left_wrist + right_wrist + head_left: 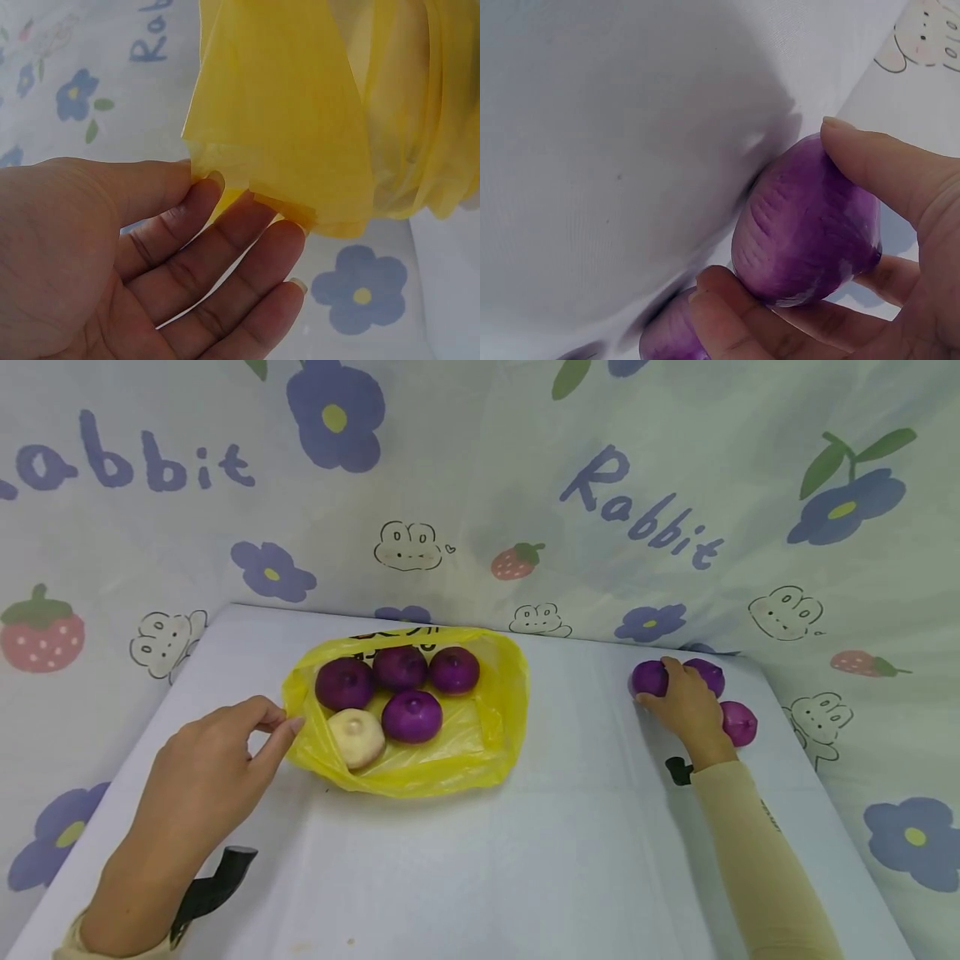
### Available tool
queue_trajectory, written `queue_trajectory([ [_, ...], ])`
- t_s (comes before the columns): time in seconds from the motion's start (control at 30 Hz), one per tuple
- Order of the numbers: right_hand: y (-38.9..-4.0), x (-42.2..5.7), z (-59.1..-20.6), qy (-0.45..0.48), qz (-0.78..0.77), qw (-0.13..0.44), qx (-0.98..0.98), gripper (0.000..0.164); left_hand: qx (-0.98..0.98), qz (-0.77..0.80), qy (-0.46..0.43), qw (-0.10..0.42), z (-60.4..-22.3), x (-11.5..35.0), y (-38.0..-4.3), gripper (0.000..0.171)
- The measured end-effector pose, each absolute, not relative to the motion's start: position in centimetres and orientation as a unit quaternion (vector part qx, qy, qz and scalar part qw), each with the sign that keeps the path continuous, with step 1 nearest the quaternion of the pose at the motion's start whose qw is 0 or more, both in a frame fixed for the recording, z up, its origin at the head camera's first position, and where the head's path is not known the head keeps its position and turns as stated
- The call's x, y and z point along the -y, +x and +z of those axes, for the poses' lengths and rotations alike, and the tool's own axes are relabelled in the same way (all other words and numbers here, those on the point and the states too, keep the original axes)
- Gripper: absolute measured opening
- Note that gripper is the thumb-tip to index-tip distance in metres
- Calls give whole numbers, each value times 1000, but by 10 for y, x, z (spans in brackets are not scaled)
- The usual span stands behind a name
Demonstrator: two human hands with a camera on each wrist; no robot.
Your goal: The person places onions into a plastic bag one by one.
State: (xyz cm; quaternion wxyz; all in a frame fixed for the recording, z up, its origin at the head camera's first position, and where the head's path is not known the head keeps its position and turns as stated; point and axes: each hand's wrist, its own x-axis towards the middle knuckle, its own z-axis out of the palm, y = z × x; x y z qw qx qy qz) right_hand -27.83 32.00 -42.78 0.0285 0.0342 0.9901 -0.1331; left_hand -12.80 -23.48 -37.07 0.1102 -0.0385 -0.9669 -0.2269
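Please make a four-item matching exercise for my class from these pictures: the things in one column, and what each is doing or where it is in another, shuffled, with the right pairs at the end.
Column one
1. Left hand
2. Right hand
3. Pale bulb
4. Yellow bag

Column two
A. Grips a purple bulb on the right side of the white surface
B. Has its mouth open, with five bulbs showing inside
C. Pinches the edge of thin yellow plastic
D. Lies together with four purple bulbs

Right pairs: 1-C, 2-A, 3-D, 4-B
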Motion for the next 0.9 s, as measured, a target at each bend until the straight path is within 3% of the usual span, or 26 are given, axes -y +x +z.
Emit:
queue_trajectory([
  [0.9, -276, -321, -429, 51, -140, 40, -988, 86, 967, -229, -34, 109, -370, 236, -127, 15],
])
